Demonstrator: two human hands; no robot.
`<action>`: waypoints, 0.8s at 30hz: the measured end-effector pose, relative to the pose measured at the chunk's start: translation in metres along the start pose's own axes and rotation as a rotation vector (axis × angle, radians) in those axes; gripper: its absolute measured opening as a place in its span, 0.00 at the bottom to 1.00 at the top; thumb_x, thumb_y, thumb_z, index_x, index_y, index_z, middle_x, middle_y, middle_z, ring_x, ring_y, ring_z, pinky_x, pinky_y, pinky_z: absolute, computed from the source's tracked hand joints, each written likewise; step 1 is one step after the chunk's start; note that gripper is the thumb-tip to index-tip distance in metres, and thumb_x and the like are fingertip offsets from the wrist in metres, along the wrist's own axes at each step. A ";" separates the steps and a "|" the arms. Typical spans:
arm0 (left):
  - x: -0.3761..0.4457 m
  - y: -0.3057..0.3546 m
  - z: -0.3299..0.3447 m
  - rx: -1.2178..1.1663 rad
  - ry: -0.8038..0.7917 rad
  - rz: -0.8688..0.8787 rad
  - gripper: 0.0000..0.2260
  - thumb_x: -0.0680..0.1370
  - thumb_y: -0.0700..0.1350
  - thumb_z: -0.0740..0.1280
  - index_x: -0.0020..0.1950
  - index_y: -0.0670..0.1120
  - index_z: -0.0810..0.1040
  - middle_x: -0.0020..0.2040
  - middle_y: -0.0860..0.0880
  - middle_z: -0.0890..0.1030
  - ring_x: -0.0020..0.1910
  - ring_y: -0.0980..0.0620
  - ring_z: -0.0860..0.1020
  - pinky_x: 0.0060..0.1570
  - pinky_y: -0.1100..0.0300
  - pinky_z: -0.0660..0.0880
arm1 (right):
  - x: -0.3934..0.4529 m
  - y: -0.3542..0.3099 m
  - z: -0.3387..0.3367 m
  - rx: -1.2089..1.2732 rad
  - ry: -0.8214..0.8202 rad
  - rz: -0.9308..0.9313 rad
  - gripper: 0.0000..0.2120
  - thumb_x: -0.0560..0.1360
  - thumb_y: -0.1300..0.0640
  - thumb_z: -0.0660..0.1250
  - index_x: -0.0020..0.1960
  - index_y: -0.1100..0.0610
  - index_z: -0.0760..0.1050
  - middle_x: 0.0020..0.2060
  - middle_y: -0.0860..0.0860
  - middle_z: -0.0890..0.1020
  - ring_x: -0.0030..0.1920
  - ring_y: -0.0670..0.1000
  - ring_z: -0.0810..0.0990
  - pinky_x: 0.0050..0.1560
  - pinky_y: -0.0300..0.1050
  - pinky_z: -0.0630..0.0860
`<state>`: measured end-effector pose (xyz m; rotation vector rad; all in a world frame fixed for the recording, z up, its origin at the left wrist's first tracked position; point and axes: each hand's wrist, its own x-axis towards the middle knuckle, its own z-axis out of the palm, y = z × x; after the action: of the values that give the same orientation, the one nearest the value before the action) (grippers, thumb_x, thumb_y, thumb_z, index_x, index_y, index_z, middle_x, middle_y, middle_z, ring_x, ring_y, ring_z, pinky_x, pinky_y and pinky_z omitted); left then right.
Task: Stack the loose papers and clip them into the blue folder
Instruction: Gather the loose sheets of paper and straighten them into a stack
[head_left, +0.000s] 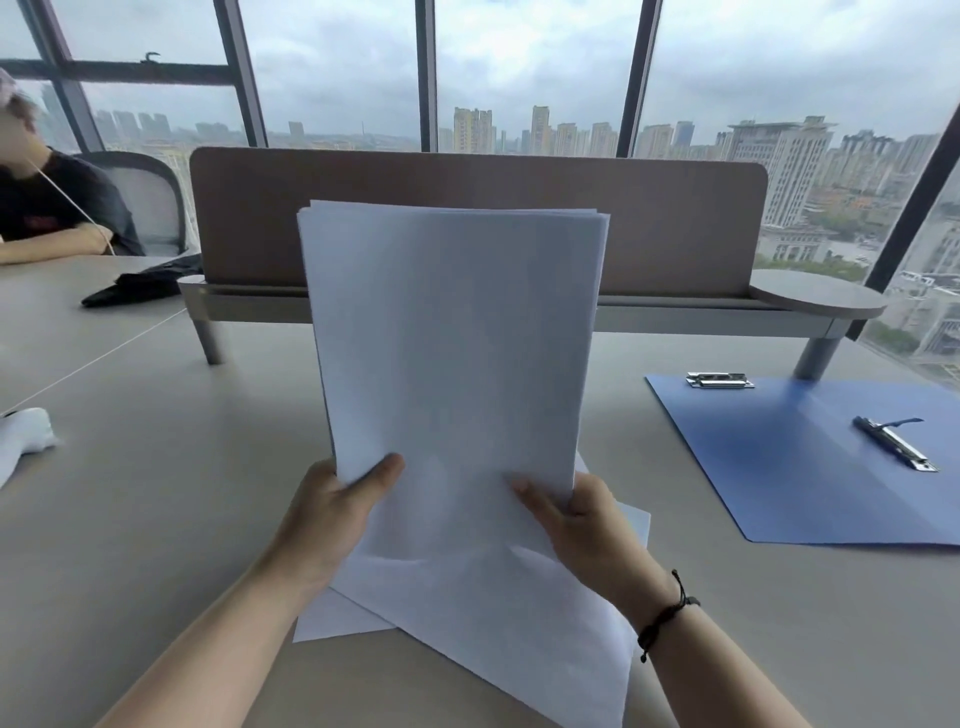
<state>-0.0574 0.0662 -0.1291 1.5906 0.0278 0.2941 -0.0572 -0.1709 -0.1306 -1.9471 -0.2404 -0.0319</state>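
Note:
A stack of white papers (452, 332) stands upright in front of me, its top edges slightly uneven. My left hand (332, 514) grips its lower left corner, thumb on the front sheet. My right hand (576, 519) grips the lower right corner the same way. Under my hands a few loose white sheets (493, 613) lie askew on the table. The blue folder (810, 467) lies open and flat at the right, with a metal clip (896, 442) on its inside and a second metal clip (719, 380) at its far edge.
The grey table (156, 493) carries a brown desk divider (467, 228) on a raised shelf at the back. A white cloth (23, 439) lies at the left edge and a black item (140, 286) further back. A person sits at the far left.

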 end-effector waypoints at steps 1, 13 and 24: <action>0.002 0.001 -0.001 -0.037 0.049 -0.008 0.08 0.79 0.39 0.68 0.48 0.52 0.83 0.44 0.62 0.87 0.47 0.64 0.84 0.49 0.63 0.74 | 0.000 0.001 -0.006 -0.179 -0.026 0.003 0.11 0.75 0.38 0.69 0.51 0.43 0.82 0.45 0.35 0.86 0.47 0.42 0.83 0.49 0.39 0.79; 0.015 0.006 -0.016 -0.345 0.249 -0.307 0.07 0.79 0.46 0.70 0.55 0.47 0.84 0.53 0.52 0.87 0.54 0.51 0.84 0.60 0.51 0.77 | 0.009 0.013 -0.039 -0.887 0.026 0.294 0.60 0.47 0.17 0.66 0.73 0.45 0.67 0.61 0.48 0.75 0.65 0.53 0.74 0.61 0.48 0.71; 0.007 0.010 -0.008 -0.227 0.169 -0.242 0.06 0.78 0.42 0.70 0.54 0.48 0.84 0.51 0.55 0.87 0.51 0.56 0.84 0.55 0.56 0.76 | 0.014 0.015 -0.037 -0.286 0.133 0.231 0.08 0.74 0.59 0.67 0.38 0.58 0.81 0.29 0.52 0.81 0.30 0.52 0.75 0.32 0.43 0.70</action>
<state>-0.0534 0.0751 -0.1181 1.3183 0.3055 0.2325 -0.0370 -0.2081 -0.1283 -2.2356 0.0833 -0.0456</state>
